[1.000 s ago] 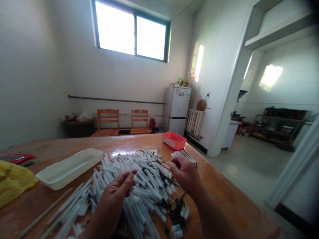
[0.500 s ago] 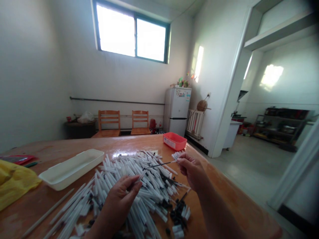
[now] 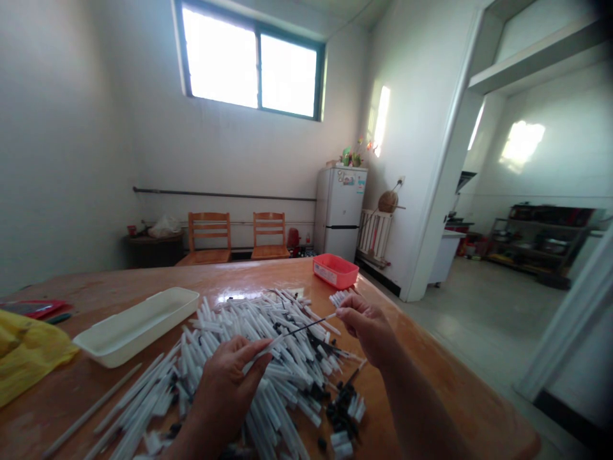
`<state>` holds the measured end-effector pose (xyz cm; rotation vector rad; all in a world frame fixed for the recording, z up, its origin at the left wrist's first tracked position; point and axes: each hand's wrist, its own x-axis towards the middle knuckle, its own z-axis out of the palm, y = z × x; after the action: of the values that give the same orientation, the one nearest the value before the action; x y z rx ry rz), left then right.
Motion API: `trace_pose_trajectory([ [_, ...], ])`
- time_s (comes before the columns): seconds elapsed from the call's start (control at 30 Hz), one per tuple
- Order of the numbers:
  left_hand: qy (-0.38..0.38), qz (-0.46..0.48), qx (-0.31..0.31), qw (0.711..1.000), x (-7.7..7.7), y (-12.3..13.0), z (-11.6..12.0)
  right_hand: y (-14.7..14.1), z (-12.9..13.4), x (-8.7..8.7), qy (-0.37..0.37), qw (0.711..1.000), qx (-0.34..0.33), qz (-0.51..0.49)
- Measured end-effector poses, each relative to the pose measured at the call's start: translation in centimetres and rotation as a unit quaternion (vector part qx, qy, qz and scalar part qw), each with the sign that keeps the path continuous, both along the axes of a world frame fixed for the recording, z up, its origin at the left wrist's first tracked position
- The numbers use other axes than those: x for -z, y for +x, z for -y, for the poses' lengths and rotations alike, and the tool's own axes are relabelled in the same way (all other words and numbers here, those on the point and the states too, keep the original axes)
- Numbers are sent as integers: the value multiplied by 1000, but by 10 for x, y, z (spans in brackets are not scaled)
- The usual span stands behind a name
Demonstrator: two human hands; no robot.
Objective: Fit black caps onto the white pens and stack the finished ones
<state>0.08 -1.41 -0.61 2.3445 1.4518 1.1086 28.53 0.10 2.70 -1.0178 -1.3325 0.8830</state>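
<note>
Over a heap of white pen barrels (image 3: 239, 322) near the middle of a varnished wooden table (image 3: 431, 364), a left hand (image 3: 225, 383) curls around a white pen barrel (image 3: 258, 354) while a right hand (image 3: 366, 329) pinches a thin dark refill (image 3: 306, 328), its far end meeting the barrel.

black pen refill (image 3: 306, 328) | slanted | end touching white pen barrel (image 3: 261, 353) | loose barrel heap (image 3: 249, 322)

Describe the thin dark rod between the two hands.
The thin dark rod is straight and slender, probably a pen refill, with a pale tip pinched by the right hand. It slopes down to a white plastic pen barrel held in the left hand; whether it enters the barrel is unclear. It passes above the pile of white pens.
</note>
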Motion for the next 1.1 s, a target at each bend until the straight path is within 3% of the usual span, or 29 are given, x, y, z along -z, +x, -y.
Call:
trace_pose_trajectory([
  [0.33, 16, -70, 16, 997, -1, 4, 2, -9, 2, 2, 29, 998, -15, 61],
  [0.67, -25, -11, 69, 997, -1, 12, 8, -32, 9, 1, -3, 986, -108, 128],
  [0.83, -40, 8, 71, 997, -1, 11, 8, -21, 8, 2, -23, 987, -80, 139],
  [0.97, -51, 20, 69, 996, -3, 11, 8, -5, 6, 6, -51, 966, -114, 227],
  [1.1, -51, 32, 59, 996, -4, 10, 8, 4, 4, 10, -88, 924, -142, 345],
])
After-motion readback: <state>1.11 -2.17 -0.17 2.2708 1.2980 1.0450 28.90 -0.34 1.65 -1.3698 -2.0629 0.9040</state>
